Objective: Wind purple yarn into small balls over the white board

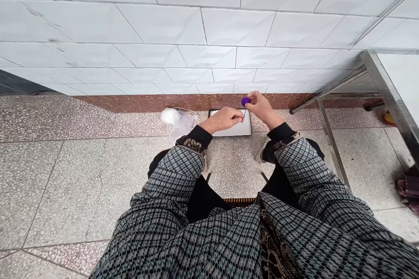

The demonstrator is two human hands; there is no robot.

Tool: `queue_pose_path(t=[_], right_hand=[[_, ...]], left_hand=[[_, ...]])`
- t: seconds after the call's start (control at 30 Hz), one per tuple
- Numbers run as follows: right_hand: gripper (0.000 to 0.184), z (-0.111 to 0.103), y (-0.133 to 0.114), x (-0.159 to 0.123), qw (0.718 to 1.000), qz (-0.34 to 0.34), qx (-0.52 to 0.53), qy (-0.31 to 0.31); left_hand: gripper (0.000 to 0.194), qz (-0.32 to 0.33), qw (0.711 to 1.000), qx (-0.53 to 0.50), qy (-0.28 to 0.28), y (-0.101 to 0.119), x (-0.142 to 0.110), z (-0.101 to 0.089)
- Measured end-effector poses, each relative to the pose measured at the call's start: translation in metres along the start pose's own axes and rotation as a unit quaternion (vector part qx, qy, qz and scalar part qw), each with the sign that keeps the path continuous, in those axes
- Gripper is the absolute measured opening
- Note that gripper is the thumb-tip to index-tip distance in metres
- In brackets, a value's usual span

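Note:
Both arms in checked grey sleeves reach out in front of me over my knees. My right hand [262,107] pinches a small round purple piece [245,101] between thumb and fingertips. My left hand [225,119] is closed just left of it, fingertips pinched on what looks like a thin dark thread or needle running up towards the purple piece; it is too fine to name. The two hands almost touch.
A white flat box [247,128] lies on the speckled floor below the hands, by the red-brown skirting. A clear plastic bag with a white ball [170,116] sits to its left. A metal table frame [330,139] stands at the right, against the white tiled wall.

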State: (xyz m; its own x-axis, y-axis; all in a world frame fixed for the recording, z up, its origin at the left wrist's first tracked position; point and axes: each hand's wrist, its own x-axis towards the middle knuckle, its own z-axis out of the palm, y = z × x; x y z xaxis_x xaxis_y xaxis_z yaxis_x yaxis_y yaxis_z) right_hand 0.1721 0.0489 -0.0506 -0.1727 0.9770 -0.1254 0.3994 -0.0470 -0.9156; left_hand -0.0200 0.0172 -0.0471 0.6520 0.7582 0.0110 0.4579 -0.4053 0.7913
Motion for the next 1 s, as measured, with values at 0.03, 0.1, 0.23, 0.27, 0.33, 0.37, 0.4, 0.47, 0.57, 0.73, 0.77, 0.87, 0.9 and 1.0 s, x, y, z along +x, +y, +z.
queue_pose_path(t=[0.03, 0.1, 0.23, 0.27, 0.33, 0.37, 0.4, 0.47, 0.57, 0.73, 0.77, 0.87, 0.9, 1.0], right_hand=[[0.026, 0.0, 0.0, -0.001, 0.999, -0.005, -0.036, -0.003], [0.024, 0.0, -0.004, -0.005, 0.995, -0.006, -0.087, -0.038], [0.024, 0.003, -0.015, -0.016, 0.982, -0.014, -0.089, -0.166], [0.025, 0.004, -0.017, -0.018, 0.98, -0.008, -0.058, -0.19], [0.026, 0.003, -0.022, -0.019, 0.976, 0.01, 0.034, -0.217], [0.025, 0.002, -0.023, -0.019, 0.972, 0.02, 0.087, -0.217], [0.023, 0.001, -0.024, -0.019, 0.968, 0.029, 0.139, -0.207], [0.02, -0.001, -0.025, -0.016, 0.96, 0.039, 0.225, -0.162], [0.02, -0.002, -0.021, -0.011, 0.958, 0.05, 0.271, -0.084], [0.022, 0.002, -0.011, -0.005, 0.986, 0.051, 0.159, -0.017], [0.021, 0.002, -0.01, -0.004, 0.991, 0.051, 0.125, -0.014], [0.021, 0.002, -0.01, -0.006, 0.999, 0.042, 0.007, -0.022], [0.022, 0.002, -0.011, -0.008, 0.998, 0.038, -0.029, -0.044], [0.023, -0.001, -0.017, -0.015, 0.979, 0.066, -0.04, -0.19]], left_hand=[[0.02, -0.001, 1.0, 0.0, 0.019, 0.0, 0.0, -0.001], [0.019, -0.006, 0.998, 0.004, 0.07, -0.001, 0.0, -0.005], [0.019, -0.042, 0.987, 0.026, 0.15, -0.007, 0.0, -0.013], [0.019, -0.057, 0.985, 0.032, 0.161, -0.009, 0.001, -0.014], [0.019, -0.09, 0.98, 0.038, 0.171, -0.012, 0.002, -0.014], [0.019, -0.103, 0.98, 0.037, 0.168, -0.012, 0.002, -0.013], [0.019, -0.11, 0.981, 0.032, 0.158, -0.013, 0.003, -0.011], [0.018, -0.101, 0.988, 0.012, 0.118, -0.011, 0.004, -0.007], [0.019, -0.061, 0.997, -0.013, 0.045, -0.005, 0.004, 0.0], [0.02, -0.021, 1.0, -0.01, -0.01, 0.002, 0.002, 0.002], [0.02, -0.016, 1.0, -0.01, -0.013, 0.003, 0.002, 0.001], [0.018, -0.005, 1.0, -0.008, 0.017, 0.003, 0.001, -0.002], [0.018, -0.005, 0.999, -0.006, 0.038, 0.003, 0.001, -0.004], [0.017, -0.017, 0.994, 0.011, 0.103, -0.002, 0.001, -0.009]])
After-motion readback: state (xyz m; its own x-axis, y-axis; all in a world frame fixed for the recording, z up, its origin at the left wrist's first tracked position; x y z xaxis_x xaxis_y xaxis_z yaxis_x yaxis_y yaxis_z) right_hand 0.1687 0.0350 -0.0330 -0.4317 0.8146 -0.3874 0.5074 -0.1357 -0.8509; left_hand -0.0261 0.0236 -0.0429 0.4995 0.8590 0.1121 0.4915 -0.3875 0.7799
